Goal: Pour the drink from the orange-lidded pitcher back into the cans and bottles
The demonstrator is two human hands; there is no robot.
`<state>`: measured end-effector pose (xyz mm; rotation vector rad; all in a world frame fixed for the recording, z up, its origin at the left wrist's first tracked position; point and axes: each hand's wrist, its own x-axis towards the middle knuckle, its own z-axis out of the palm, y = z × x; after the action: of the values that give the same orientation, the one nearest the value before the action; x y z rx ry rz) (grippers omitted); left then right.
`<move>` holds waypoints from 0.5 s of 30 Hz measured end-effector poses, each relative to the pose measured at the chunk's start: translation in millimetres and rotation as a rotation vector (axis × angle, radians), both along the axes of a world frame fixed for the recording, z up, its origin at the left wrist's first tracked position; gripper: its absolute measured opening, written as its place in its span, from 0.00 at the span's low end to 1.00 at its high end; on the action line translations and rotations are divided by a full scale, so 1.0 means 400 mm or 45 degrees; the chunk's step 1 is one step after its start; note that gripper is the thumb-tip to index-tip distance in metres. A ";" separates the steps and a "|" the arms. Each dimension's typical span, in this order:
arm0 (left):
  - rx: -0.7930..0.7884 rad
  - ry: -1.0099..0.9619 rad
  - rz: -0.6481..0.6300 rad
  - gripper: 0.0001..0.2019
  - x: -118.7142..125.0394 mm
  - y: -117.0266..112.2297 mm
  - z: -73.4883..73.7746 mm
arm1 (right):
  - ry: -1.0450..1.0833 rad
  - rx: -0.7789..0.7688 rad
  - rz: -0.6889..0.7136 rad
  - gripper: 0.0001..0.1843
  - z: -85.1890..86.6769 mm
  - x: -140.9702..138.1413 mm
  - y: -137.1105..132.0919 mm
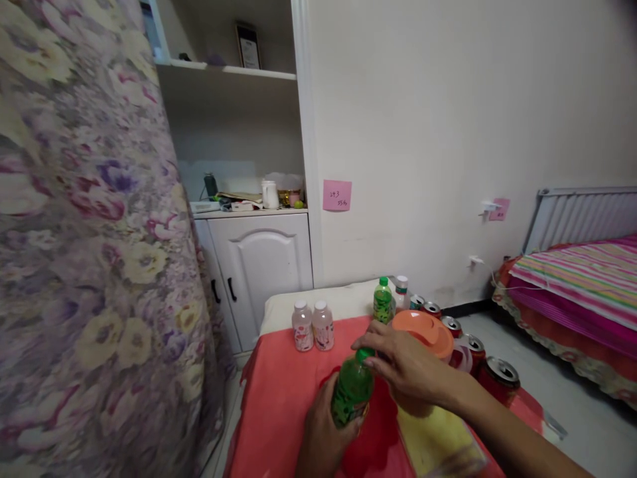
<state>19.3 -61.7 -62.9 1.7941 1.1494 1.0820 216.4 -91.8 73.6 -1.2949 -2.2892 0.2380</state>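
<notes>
My left hand [323, 425] is wrapped round the body of a green plastic bottle [352, 392], which tilts slightly to the right. At its top, the fingers of my right hand [393, 352] close round the green cap [365, 354]. Beneath the bottle, a red dish or tray [381, 431] lies on the red tablecloth [279, 398], partly hidden by my hands. An orange lid [423, 332] shows just beyond my right wrist, on a container mostly hidden by my arm. A yellow cloth [438, 441] lies under my right forearm.
Two clear bottles with white caps [312, 326] stand at the back left. Another green bottle [383, 302] and a white-capped bottle [401, 292] stand at the back. Several drink cans [497, 380] line the table's right side. A floral curtain [99, 232] hangs at left; a bed [582, 279] is at right.
</notes>
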 end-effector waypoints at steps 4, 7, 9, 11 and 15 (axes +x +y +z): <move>0.011 -0.048 -0.028 0.33 -0.001 -0.003 0.005 | 0.113 0.007 -0.085 0.16 -0.019 0.004 0.004; 0.010 -0.058 -0.030 0.34 -0.003 -0.003 0.008 | 0.144 0.042 -0.172 0.11 -0.031 -0.003 0.003; -0.006 -0.057 -0.034 0.35 -0.006 -0.001 0.006 | 0.156 0.063 -0.137 0.07 -0.030 -0.005 -0.002; -0.023 -0.077 -0.077 0.36 -0.009 0.002 0.001 | 0.197 0.062 -0.047 0.08 -0.024 -0.003 -0.010; -0.043 -0.122 -0.161 0.36 -0.014 0.006 -0.008 | 0.271 0.012 0.124 0.14 -0.013 0.007 -0.024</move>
<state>13.7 -59.4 -66.1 1.7451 0.9782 1.0559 219.1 -101.5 68.4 -1.0982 -2.1708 0.3788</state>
